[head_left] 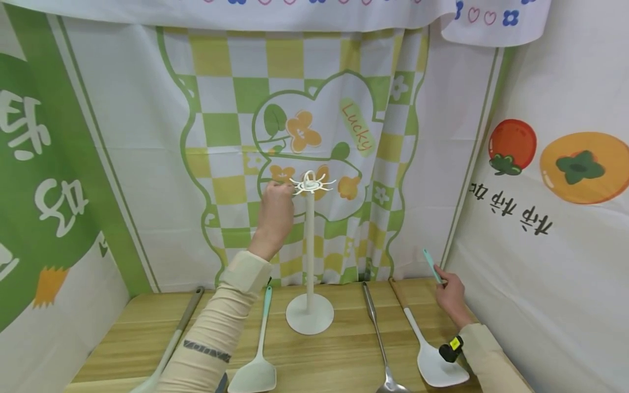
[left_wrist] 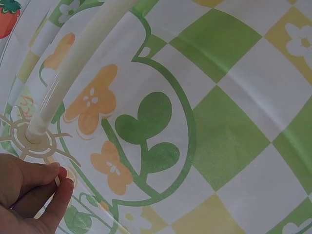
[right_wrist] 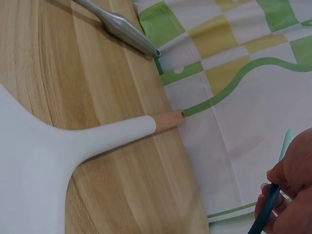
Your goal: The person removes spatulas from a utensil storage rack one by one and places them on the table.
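Observation:
A white utensil stand (head_left: 310,245) rises upright from a round base, with a ring of thin hooks (head_left: 309,185) at its top. My left hand (head_left: 275,213) is up at the left side of that ring. In the left wrist view its thumb and fingertips (left_wrist: 51,170) pinch one hook. My right hand (head_left: 452,297) is low at the right and grips a utensil by its turquoise handle (head_left: 430,264), whose tip points up. In the right wrist view the fingers wrap the handle (right_wrist: 265,209); the utensil's head is hidden.
On the wooden table (head_left: 334,355) lie a pale turner with a turquoise handle (head_left: 255,374), a grey-handled utensil (head_left: 184,319), a metal utensil (head_left: 375,327) and a white turner (head_left: 437,363). A checked curtain (head_left: 236,164) hangs close behind the stand.

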Action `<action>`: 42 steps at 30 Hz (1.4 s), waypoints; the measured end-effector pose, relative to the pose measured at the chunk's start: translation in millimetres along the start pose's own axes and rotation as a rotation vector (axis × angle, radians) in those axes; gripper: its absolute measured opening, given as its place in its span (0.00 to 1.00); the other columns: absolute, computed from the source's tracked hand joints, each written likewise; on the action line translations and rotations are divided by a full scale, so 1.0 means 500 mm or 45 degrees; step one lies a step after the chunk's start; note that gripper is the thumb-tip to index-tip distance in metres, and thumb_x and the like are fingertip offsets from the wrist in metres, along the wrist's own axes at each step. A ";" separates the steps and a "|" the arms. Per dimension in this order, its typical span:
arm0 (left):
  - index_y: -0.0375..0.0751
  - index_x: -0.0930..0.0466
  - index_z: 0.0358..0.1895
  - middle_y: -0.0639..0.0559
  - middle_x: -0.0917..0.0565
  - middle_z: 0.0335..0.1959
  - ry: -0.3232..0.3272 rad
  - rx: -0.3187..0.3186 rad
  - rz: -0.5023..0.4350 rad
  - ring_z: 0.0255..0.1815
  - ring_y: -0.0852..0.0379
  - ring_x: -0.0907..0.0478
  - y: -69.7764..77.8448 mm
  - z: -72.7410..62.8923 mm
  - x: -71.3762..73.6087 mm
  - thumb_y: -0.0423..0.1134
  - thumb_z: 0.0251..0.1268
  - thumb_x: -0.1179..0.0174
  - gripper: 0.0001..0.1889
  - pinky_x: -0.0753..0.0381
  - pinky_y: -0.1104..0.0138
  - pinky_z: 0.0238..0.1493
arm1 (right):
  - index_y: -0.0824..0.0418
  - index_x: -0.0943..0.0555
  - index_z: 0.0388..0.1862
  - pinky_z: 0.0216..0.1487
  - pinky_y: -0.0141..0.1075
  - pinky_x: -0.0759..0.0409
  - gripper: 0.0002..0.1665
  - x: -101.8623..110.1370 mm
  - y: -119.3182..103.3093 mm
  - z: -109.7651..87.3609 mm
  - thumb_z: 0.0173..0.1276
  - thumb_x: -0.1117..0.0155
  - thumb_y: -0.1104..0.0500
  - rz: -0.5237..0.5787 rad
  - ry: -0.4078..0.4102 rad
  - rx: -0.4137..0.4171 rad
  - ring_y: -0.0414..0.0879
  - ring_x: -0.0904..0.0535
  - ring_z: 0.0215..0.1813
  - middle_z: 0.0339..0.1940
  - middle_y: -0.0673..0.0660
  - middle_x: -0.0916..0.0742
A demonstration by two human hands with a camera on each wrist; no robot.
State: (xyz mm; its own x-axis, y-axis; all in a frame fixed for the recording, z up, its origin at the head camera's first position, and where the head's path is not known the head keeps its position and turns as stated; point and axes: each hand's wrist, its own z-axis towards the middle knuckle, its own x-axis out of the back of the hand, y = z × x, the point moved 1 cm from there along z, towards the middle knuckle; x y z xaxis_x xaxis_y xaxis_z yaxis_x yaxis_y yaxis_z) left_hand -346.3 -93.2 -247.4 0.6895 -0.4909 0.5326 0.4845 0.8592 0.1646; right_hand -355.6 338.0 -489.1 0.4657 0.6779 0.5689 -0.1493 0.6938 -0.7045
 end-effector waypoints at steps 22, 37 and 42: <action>0.25 0.14 0.33 0.35 0.11 0.34 0.023 -0.006 0.027 0.38 0.36 0.16 -0.002 0.000 -0.004 0.13 0.59 0.46 0.12 0.11 0.53 0.41 | 0.76 0.29 0.69 0.21 0.33 0.28 0.35 -0.011 0.057 0.019 0.59 0.51 0.78 -0.076 -0.085 0.014 0.50 0.25 0.25 0.56 0.85 0.21; 0.25 0.13 0.33 0.37 0.11 0.33 0.001 -0.001 0.052 0.38 0.39 0.16 0.003 -0.002 0.001 0.13 0.58 0.46 0.12 0.12 0.55 0.42 | 0.75 0.33 0.72 0.20 0.33 0.32 0.37 -0.026 0.089 0.025 0.60 0.54 0.77 -0.093 -0.171 -0.052 0.49 0.33 0.23 0.60 0.85 0.24; 0.26 0.13 0.33 0.38 0.11 0.33 0.003 0.002 0.065 0.38 0.39 0.16 0.003 -0.001 0.001 0.13 0.58 0.45 0.12 0.12 0.55 0.42 | 0.77 0.33 0.71 0.23 0.34 0.34 0.38 -0.031 0.100 0.031 0.58 0.54 0.77 -0.112 -0.212 -0.053 0.50 0.36 0.24 0.63 0.85 0.26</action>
State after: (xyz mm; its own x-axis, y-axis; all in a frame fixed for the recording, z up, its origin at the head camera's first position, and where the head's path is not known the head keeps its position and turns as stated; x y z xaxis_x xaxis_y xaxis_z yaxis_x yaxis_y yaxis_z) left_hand -345.1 -92.3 -247.6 0.7145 -0.4469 0.5384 0.4480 0.8832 0.1386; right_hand -384.0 366.2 -526.5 0.3242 0.6484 0.6888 -0.0762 0.7437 -0.6642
